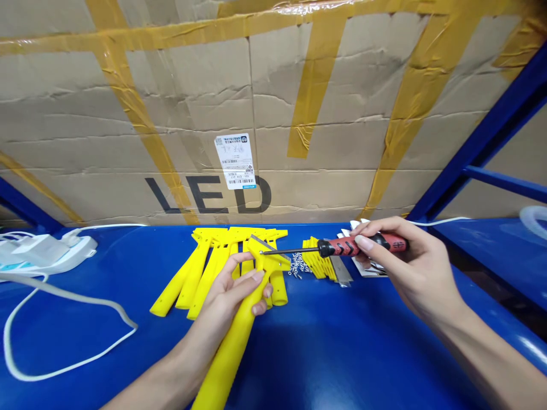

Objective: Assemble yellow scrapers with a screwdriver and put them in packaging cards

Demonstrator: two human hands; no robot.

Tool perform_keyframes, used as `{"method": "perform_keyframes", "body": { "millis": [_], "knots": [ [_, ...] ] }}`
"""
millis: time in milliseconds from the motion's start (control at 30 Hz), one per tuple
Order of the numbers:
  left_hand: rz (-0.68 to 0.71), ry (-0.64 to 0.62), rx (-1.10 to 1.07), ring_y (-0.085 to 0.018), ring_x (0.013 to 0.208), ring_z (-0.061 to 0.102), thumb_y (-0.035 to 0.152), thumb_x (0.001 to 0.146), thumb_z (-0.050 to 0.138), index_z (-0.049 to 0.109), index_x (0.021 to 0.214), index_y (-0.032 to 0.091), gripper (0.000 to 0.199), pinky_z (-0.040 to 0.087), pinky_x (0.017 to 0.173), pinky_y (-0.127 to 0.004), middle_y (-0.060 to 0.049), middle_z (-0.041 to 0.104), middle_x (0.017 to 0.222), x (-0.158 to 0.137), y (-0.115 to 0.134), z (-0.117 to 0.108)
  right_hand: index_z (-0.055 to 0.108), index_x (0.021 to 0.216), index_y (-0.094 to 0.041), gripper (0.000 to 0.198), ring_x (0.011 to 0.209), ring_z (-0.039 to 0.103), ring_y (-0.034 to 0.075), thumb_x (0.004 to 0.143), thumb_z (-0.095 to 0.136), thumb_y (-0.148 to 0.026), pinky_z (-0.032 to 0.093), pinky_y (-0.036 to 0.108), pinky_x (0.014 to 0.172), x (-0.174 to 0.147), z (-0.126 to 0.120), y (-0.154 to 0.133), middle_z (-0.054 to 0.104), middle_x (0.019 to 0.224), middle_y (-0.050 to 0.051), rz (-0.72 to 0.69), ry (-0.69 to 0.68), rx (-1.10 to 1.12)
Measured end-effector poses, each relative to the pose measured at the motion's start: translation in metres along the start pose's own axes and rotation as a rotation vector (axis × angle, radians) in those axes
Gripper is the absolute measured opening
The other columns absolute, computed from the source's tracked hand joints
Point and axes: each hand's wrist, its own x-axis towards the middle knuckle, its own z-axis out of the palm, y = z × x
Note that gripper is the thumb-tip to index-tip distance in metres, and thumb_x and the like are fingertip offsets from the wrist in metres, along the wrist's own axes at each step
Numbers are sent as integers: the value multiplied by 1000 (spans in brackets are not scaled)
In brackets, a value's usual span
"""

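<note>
My left hand is closed around the neck of a yellow scraper, whose handle slants down toward me. A metal blade sits along its head, with a screw at each side. In my right hand is a screwdriver with a red and black handle. Its shaft lies level, pointing left, and the tip meets the left screw on the scraper head. Behind my left hand lie several yellow scraper handles side by side. Near the shaft are small screws, a row of yellow plates and metal blades.
A large taped cardboard box marked LED stands along the back of the blue tabletop. At the left are a white power strip and a looped cable. Blue frame posts rise at both sides. White packets lie behind my right hand.
</note>
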Motion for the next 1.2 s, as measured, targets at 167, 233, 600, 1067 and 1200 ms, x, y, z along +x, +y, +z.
{"method": "perform_keyframes", "body": {
  "millis": [167,233,600,1067,1200],
  "knots": [
    [-16,-40,9,-7,52,52,31,78,82,34,109,25,57,36,56,-17,1,65,70,2,0,-4,72,87,-26,22,74,68,16,77,84,-41,56,23,51,-1,0,0,70,96,4,11,-1,-2],
    [-20,-51,16,-7,53,52,30,80,80,33,110,26,56,37,57,-18,0,65,72,2,-1,-6,72,87,-26,22,73,68,15,77,84,-41,56,23,51,0,0,0,70,96,4,12,4,-6],
    [-8,-48,36,-7,55,52,29,83,78,34,111,24,52,37,58,-19,0,65,74,2,-2,-7,72,86,-25,20,77,69,18,78,83,-39,60,29,61,0,4,-4,72,95,4,-58,18,-88],
    [253,171,237,-11,62,53,34,81,80,45,109,24,46,46,58,-21,2,62,73,-7,-2,10,56,107,-31,21,38,45,10,94,64,-45,37,23,35,4,-11,-12,56,62,-6,-2,-210,-37],
    [303,189,283,-11,61,55,33,83,78,45,109,24,43,48,60,-22,2,64,73,-5,-4,7,55,119,-32,36,58,64,16,90,68,-48,52,29,47,5,-11,-13,70,90,2,110,-280,65]
  ]
}}
